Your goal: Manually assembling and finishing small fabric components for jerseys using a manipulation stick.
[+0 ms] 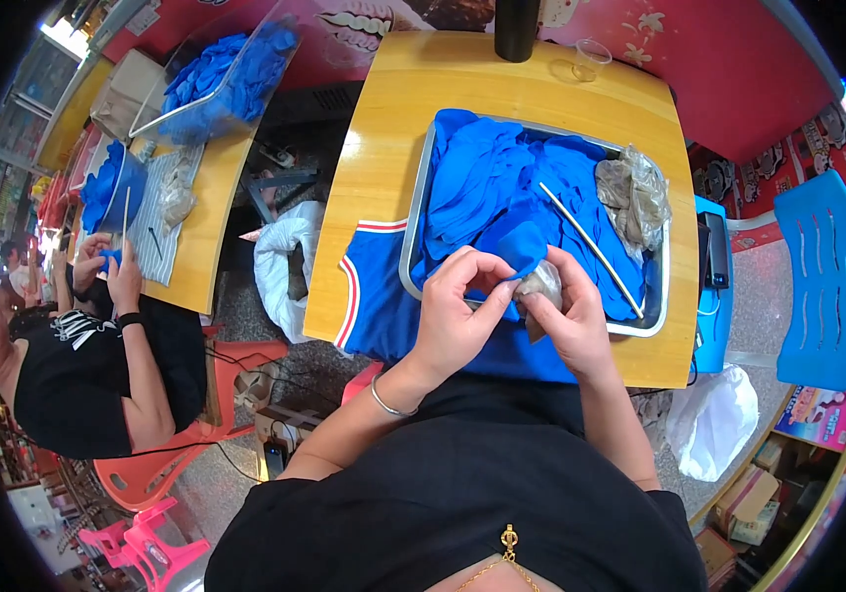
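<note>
My left hand (458,306) is closed, its thumb and forefinger pinching the edge of a rounded blue fabric piece (522,245). My right hand (579,321) is closed around a small crumpled clear plastic bag (541,283) with something grey-brown inside, pressed against the fabric's lower edge. Both hands meet over the near side of a metal tray (410,247) heaped with blue fabric pieces (472,183). Across that heap lies a thin pale stick (591,249). A larger plastic bag (633,200) with brownish contents rests in the tray's right side. Below my hands spreads a blue garment (384,301) with red and white trim.
A dark cylinder (516,30) and a clear cup (591,61) stand at the table's far edge. To the left, another person (77,365) handles blue fabric at a second table. A blue chair (823,281) and white bag (711,424) are on the right.
</note>
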Available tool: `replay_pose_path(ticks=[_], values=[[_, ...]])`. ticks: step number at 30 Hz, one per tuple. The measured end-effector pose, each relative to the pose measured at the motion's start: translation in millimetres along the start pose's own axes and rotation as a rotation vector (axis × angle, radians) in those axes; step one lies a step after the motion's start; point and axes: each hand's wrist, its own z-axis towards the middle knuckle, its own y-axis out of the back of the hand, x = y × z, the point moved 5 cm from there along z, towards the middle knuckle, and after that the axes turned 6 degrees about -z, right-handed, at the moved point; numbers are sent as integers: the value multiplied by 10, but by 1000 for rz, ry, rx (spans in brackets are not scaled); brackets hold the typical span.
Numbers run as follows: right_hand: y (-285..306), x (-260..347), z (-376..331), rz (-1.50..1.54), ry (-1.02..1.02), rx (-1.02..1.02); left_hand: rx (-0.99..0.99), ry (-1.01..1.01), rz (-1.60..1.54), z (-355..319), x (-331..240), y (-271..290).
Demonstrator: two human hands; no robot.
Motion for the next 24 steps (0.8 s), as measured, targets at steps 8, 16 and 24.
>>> replay_pose_path(ticks=[8, 16, 24], values=[[11, 65, -5, -177, 172, -231, -48, 65, -66, -26, 48, -38], [-40, 128, -4, -201, 182, -149, -58, 71, -91, -10, 49, -21], [-24, 216, -19, -518, 322, -304, -59, -107, 140, -14, -106, -22]])
